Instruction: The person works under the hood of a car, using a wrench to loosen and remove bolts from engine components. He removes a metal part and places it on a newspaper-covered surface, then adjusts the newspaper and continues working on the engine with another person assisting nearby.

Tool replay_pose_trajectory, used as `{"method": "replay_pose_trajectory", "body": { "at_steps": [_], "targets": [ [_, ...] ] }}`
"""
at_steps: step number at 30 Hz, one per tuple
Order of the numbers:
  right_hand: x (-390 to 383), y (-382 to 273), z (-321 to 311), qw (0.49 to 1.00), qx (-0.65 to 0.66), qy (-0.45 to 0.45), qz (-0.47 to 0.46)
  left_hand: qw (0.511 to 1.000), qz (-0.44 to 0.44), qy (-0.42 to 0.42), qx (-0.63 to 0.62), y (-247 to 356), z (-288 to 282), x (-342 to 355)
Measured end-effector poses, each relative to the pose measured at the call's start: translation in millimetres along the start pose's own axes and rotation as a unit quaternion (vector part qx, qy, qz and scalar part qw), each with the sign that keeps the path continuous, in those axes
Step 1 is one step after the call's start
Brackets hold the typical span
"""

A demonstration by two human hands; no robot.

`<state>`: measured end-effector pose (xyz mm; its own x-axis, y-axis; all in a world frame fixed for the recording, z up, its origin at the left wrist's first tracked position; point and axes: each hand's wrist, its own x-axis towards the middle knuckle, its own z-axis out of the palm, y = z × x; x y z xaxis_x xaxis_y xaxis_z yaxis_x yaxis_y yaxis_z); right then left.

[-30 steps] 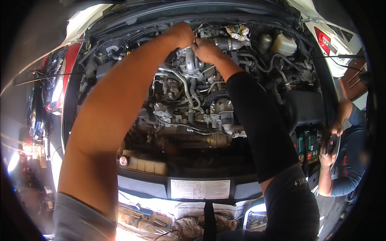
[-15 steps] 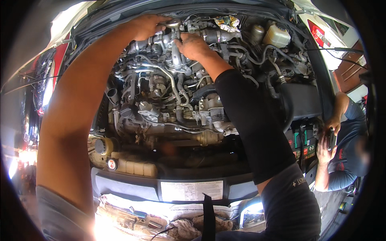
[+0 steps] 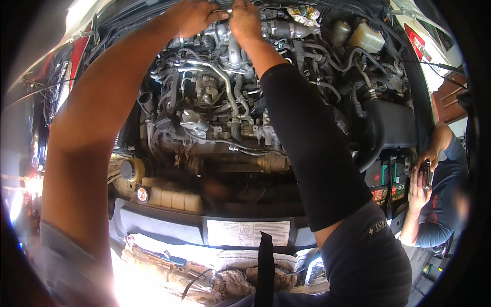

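Note:
Both arms reach across an open engine bay to the far side of the engine point(image 3: 209, 97). My left hand point(image 3: 194, 18) has its fingers bent in around a small shiny metal piece point(image 3: 222, 11), mostly hidden, whose kind I cannot make out. Right beside it, my right hand point(image 3: 245, 21) is closed at the top of a grey metal pipe point(image 3: 235, 51); what its fingers grip is hidden. The two hands nearly touch. Hoses and metal lines run over the engine below them.
A crumpled wrapper point(image 3: 304, 15) and a whitish fluid reservoir point(image 3: 366, 38) sit at the far right. Nearer are a black air box point(image 3: 391, 123), a battery point(image 3: 383, 179) and a coolant tank point(image 3: 176, 200). Tools lie on newspaper point(image 3: 240, 261) in front. Another person point(image 3: 434, 189) holds a dark device.
My right hand has moved up and away along the pipe, in beside the left. My left hand has shifted slightly farther back. The whole view has tilted a little.

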<state>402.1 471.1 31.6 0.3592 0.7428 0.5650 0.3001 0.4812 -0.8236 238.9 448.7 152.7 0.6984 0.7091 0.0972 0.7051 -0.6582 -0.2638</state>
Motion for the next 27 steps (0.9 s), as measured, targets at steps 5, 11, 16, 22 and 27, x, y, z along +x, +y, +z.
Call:
{"method": "replay_pose_trajectory", "body": {
  "at_steps": [5, 11, 16, 22, 27],
  "targets": [
    [10, 37, -5, 0.954, -0.242, -0.035, -0.172, 0.995, -0.072, -0.070, -0.024, 20, -10, 2],
    [15, 32, -13, 0.996, -0.036, -0.083, -0.001, 0.997, -0.044, -0.050, -0.028, 8, -13, 8],
    [24, 44, -5, 0.951, -0.212, 0.007, -0.226, 0.996, -0.030, 0.023, -0.076, -30, -5, -11],
    [18, 56, 4, 0.925, -0.259, 0.022, -0.277, 0.979, -0.184, 0.059, -0.068, 2, -3, -40],
    [31, 54, 2, 0.981, -0.134, -0.087, -0.107, 0.968, -0.244, 0.054, -0.005, 42, -7, -53]
  ]
}}
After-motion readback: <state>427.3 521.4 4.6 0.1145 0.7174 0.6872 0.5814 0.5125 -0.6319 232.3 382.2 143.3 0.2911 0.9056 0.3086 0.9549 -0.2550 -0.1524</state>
